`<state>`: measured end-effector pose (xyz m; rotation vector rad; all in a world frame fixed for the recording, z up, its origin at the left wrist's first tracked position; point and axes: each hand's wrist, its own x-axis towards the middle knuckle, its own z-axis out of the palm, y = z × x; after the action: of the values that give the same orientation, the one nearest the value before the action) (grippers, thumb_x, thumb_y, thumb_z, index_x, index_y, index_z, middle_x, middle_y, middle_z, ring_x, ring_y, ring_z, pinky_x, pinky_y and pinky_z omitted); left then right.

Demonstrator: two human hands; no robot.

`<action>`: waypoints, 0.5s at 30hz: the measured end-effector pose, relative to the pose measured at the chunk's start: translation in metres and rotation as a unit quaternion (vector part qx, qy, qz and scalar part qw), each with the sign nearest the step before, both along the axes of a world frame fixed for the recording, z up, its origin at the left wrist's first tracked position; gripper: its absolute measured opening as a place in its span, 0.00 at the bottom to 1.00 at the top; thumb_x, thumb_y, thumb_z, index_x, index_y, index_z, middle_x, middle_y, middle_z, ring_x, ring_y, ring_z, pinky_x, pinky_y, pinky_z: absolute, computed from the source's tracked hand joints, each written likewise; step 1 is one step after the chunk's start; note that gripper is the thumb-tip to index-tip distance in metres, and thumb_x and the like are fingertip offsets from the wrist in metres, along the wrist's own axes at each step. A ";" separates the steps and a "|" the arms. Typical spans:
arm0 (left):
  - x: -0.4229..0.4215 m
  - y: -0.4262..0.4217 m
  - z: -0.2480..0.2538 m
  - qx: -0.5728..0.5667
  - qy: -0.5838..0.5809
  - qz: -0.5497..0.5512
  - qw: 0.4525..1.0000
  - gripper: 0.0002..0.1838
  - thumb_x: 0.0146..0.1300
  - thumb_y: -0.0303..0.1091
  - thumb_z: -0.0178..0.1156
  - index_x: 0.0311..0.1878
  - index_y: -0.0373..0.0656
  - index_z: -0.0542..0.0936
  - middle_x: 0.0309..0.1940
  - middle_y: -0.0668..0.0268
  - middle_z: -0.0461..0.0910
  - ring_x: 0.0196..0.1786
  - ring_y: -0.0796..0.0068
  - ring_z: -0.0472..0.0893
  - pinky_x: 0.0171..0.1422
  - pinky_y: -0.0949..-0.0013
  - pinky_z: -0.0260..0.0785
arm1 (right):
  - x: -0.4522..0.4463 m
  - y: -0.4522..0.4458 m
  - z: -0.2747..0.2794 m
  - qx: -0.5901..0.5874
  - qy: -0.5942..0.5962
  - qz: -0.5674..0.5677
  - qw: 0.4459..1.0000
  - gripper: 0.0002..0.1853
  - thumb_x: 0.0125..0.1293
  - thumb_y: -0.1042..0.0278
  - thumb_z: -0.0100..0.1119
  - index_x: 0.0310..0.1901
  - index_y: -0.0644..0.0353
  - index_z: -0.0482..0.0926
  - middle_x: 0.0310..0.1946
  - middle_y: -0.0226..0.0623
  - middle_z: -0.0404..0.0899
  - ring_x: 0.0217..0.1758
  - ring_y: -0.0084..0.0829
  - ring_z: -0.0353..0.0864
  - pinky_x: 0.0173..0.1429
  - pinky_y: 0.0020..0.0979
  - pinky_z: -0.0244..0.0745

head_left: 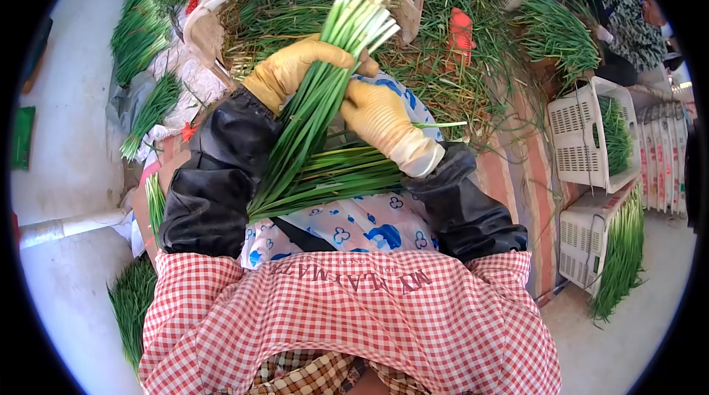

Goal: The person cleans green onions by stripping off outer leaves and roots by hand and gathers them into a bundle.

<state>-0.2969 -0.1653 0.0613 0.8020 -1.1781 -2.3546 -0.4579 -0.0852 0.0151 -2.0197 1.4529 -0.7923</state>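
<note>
My left hand (299, 69), in a yellow rubber glove, is wrapped round a bunch of garlic chives (314, 107) just below its white stem ends. The bunch stands tilted, its white ends up and away from me and its green leaves hanging toward my lap. My right hand (385, 120), gloved too, is closed against the right side of the bunch, its fingertips partly hidden behind the stalks. More loose chives (347, 173) lie across my lap on a white plastic apron with blue prints (354, 225). One thin stalk (443, 125) sticks out beyond my right wrist.
Ahead, a white plastic crate (203, 29) and a heap of loose leaves (443, 77) lie close, with a red object (461, 35) on top. Crates of chives (580, 136) stand at the right. Bunches (151, 111) lie at the left. Another person (631, 29) is at the upper right.
</note>
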 end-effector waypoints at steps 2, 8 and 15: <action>0.010 -0.005 0.000 -0.066 0.008 0.032 0.997 0.25 0.54 0.32 0.64 0.57 0.36 0.76 0.53 0.56 0.79 0.56 0.59 0.79 0.63 0.62 0.70 | -0.003 0.015 0.013 0.036 0.032 0.127 0.991 0.09 0.62 0.61 0.56 0.34 0.56 0.80 0.26 0.46 0.79 0.30 0.45 0.81 0.37 0.40 0.76; 0.032 0.000 0.016 -0.066 0.036 0.070 0.995 0.24 0.56 0.37 0.61 0.57 0.39 0.74 0.57 0.58 0.77 0.52 0.65 0.81 0.50 0.61 0.79 | -0.086 0.029 0.055 0.037 0.071 -0.032 0.996 0.13 0.60 0.57 0.58 0.41 0.54 0.81 0.34 0.43 0.81 0.38 0.48 0.81 0.43 0.43 0.76; -0.006 0.005 0.023 -0.150 -0.001 -0.046 0.988 0.30 0.57 0.38 0.63 0.63 0.37 0.71 0.51 0.55 0.79 0.42 0.73 0.81 0.49 0.70 0.75 | -0.182 0.016 0.006 0.020 0.404 0.065 0.912 0.11 0.62 0.62 0.55 0.44 0.54 0.78 0.41 0.40 0.79 0.46 0.46 0.79 0.47 0.43 0.75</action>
<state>-0.3024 -0.1603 0.0841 0.6584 -1.5523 -2.1721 -0.6402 -0.0693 0.0212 -2.5140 1.6776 0.1883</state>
